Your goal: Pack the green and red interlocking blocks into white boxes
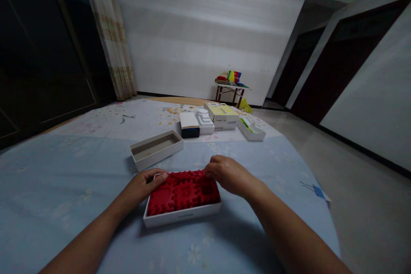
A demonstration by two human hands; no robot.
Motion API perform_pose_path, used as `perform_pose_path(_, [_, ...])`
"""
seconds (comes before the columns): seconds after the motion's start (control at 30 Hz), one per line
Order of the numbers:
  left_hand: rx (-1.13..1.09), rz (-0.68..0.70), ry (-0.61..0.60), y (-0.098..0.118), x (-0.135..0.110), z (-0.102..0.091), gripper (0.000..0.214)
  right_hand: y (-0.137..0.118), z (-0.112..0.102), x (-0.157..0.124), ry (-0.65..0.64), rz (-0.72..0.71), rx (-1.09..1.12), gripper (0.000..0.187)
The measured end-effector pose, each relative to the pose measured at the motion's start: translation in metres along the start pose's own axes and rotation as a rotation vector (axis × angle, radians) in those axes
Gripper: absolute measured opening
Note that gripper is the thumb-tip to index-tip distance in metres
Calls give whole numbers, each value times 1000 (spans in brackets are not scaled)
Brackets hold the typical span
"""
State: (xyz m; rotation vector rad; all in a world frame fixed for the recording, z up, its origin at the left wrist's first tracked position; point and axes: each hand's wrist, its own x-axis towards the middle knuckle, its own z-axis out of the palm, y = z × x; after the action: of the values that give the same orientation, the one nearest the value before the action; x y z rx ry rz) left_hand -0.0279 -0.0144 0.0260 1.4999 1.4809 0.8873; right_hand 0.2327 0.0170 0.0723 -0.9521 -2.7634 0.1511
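Note:
In front of me a shallow white box [183, 215] sits on the table, filled with red interlocking blocks [184, 192] that have notched edges. My left hand [143, 186] grips the box at its far left corner, with the thumb over the rim and against the blocks and the other fingers mostly hidden behind the wall. At the far right corner, my right hand [226, 173] is closed, its fingertips pinched on a red block at the box's edge. Those fingertips are partly hidden. Just beyond my left hand lies a white box lid or tray [157, 154], hollow side up.
Farther back stand a small black-and-white box [189, 130], a white moulded case [205, 123], a yellow-and-white carton [224, 115] and an open white tray [252, 130]. A blue clip [319, 192] holds the tablecloth [80, 205] at the right edge. A small side table [233, 85] stands by the wall.

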Motion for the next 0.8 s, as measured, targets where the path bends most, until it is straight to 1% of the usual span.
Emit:
perform_pose_path(0.1, [11,-1,-5,0,0,0,47,1,1,0,-4,18,3,19])
perform_pose_path(0.2, [38,6,-13,0,0,-1,47,0,4,1,13,7,41,19])
perform_pose_path(0.3, [38,17,11,0,0,-1,46,-1,5,1,29,-4,53,20])
perform_pose_path(0.4, [46,18,33,0,-1,0,43,-2,4,1,46,-10,15,22])
perform_pose_path(0.6, [64,30,9,-5,2,-1,43,-3,8,4,95,-29,-75,22])
perform_pose_path(0.63, [79,34,24,-5,2,-2,44,-3,8,4,103,-30,-74,22])
perform_pose_path(0.7, [158,81,128,-1,1,-4,46,-2,6,3,112,-40,-46,23])
perform_pose_path(0.73, [227,140,205,3,-2,-3,46,-2,5,3,113,-47,-23,22])
perform_pose_path(0.8, [405,328,335,15,-11,1,39,-1,2,1,112,-66,30,21])
